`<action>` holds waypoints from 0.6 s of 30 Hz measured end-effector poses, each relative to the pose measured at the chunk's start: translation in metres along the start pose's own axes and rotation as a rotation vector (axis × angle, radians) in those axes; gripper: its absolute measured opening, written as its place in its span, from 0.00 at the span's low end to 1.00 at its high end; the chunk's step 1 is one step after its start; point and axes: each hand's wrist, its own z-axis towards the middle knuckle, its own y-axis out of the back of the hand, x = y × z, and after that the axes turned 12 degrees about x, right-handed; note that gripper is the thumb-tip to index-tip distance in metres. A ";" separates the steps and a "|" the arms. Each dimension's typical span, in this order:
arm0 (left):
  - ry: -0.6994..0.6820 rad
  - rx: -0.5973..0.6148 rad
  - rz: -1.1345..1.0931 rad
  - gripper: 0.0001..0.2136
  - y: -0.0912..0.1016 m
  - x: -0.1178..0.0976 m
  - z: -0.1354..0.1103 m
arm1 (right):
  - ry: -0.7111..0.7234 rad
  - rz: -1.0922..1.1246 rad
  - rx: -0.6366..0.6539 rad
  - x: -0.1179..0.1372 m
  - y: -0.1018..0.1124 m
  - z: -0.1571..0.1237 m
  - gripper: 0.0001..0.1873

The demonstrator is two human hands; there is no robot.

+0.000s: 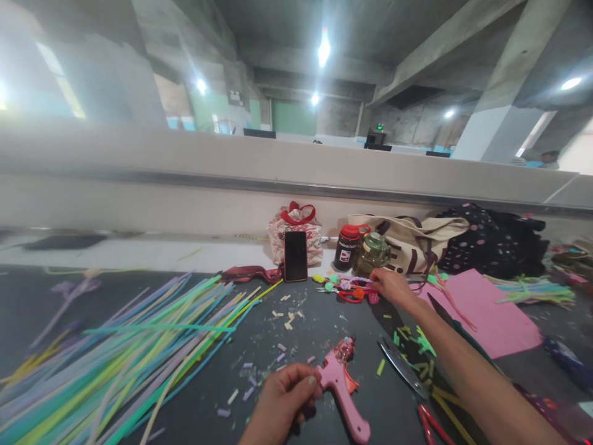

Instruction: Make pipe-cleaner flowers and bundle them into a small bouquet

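My left hand (291, 392) is closed, thumb pressed to its fingers, at the back end of a pink hot glue gun (340, 389). Whatever that pinch contains is hidden. The glue gun lies on the dark tabletop, its nozzle end caked with reddish residue. Farther off, my right hand (391, 287) reaches to a small pile of coloured fuzzy pieces (345, 284). Its fingers are drawn together at the pile's right end; what they grip is too small to make out. Red-handled scissors (349, 296) lie among these pieces.
Many pipe cleaners (162, 346) spread across the left. A phone (296, 256) leans on a patterned bag (275, 232). Behind stand a black bottle (345, 250), a green jug (373, 253) and a canvas bag (417, 238). Large scissors (405, 371) and pink sheet (495, 315) lie right.
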 end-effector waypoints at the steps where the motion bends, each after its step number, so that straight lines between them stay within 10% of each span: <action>1: 0.005 0.004 -0.002 0.19 0.000 0.001 0.000 | 0.010 -0.004 0.013 0.005 0.000 0.003 0.13; 10: -0.030 0.027 -0.010 0.21 0.001 0.001 0.000 | 0.058 -0.050 0.094 0.027 0.000 0.019 0.13; 18: -0.026 0.029 0.012 0.22 0.002 0.003 0.002 | 0.036 -0.050 0.036 -0.015 0.011 -0.005 0.12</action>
